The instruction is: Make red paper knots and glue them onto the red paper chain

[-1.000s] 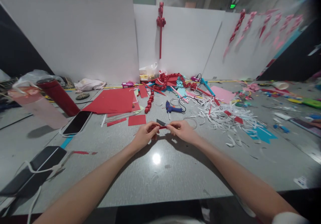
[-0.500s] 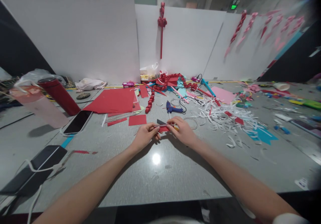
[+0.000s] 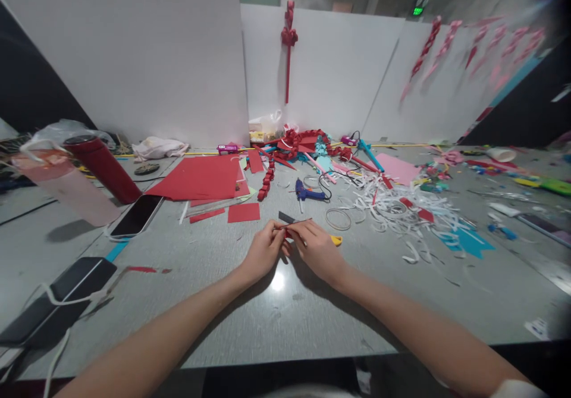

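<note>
red paper strip (image 3: pixel 297 223) pinched between left hand (image 3: pixel 264 250) and right hand (image 3: pixel 314 249), both grips clamped on it over the bench (image 3: pixel 276 317); yellow thing (image 3: pixel 335 240), maybe a cutter, just beside.

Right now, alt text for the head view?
The left hand and right hand pinch a thin red paper strip between them over a grey table. Beyond lie red paper sheets, a blue glue gun and white paper scraps.
</note>
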A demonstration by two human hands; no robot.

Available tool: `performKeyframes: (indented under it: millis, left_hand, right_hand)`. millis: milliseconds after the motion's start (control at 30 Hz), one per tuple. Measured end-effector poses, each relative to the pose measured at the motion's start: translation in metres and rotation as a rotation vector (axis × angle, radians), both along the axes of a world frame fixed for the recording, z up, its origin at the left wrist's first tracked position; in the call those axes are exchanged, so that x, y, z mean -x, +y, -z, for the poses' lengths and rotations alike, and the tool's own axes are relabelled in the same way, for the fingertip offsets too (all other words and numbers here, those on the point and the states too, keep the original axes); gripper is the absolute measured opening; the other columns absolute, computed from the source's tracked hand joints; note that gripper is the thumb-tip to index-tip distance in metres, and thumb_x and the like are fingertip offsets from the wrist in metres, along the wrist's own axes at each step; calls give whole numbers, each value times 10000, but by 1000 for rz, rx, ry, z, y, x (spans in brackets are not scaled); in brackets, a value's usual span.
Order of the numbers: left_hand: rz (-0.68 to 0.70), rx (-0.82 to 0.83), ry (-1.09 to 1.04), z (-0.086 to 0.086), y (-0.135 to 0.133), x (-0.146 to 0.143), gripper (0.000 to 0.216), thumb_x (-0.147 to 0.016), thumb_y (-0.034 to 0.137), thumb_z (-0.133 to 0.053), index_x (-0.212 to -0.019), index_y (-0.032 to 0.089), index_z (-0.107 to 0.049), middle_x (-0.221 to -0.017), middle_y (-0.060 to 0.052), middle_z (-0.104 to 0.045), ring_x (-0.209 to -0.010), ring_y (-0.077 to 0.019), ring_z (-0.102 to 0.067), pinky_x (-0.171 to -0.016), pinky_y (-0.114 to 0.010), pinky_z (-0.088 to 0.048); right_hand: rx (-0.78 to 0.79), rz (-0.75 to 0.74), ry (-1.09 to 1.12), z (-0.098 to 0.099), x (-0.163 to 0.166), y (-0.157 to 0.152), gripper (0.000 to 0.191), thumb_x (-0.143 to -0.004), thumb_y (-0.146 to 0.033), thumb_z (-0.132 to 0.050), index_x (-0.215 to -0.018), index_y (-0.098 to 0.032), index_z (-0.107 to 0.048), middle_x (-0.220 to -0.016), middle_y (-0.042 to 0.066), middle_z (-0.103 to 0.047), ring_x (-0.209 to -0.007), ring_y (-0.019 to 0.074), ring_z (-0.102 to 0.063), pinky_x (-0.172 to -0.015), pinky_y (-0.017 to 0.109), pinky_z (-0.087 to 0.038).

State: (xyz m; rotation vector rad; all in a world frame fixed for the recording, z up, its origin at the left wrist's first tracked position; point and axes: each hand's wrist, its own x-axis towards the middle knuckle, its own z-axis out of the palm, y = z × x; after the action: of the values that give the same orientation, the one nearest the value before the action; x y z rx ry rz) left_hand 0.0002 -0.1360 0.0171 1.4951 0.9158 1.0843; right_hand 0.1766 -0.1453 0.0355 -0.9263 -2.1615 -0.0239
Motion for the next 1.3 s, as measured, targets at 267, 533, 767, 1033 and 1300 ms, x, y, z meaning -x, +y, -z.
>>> performKeyframes:
  millis: [267, 533, 767, 1033, 1300]
  left_hand:
    - [-107, -22, 94, -8, -5, 0, 265, -997, 444, -568, -898, 199, -545, -715, -22, -706, -597, -173, -686, -541, -270, -524]
    - [-130, -101, 127, -11, -5, 1, 192, -977, 321, -593, -967, 177, -720, -840, -55, -763, -694, -177, -709, -667, -293, -548]
    - [-146, -70, 106, -10, -6, 0, 184, -956, 322, -626, -943, 170, -729, -864, -77, -781, -695, -193, -726, -656, -299, -555]
    - [-138, -160, 205, -11, -8, 2, 189, -982, 268, -563, -943, 179, -725, -834, -51, -768, -694, -177, -711, -662, -282, -528]
    - [-127, -203, 239, -9, -7, 3, 184, -979, 270, -566, -959, 190, -731, -840, -46, -768, -703, -180, -696, -677, -285, -520]
  right_hand:
    - [-6, -14, -46, -2, -2, 0, 186, -1026, -117, -548, -1150, -199, -660, -1032, 96, -739, -960, 259, -676, -871, 439, -568]
    - [19, 0, -40, -1, 0, -1, 170, -1039, -148, -537, -1136, -187, -672, -1015, 102, -734, -941, 253, -672, -860, 425, -567]
    - [15, 64, -64, 0, 0, -1, 164, -1040, -167, -542, -1102, -182, -694, -974, 112, -737, -902, 258, -683, -817, 416, -579]
    - [37, 69, -57, 2, -1, 0, 166, -1031, -168, -548, -1062, -175, -711, -944, 108, -734, -866, 254, -689, -793, 404, -574]
    - [91, 66, -28, 2, -1, 1, 141, -1019, -175, -579, -1066, -192, -711, -989, 105, -749, -902, 253, -708, -814, 404, -580]
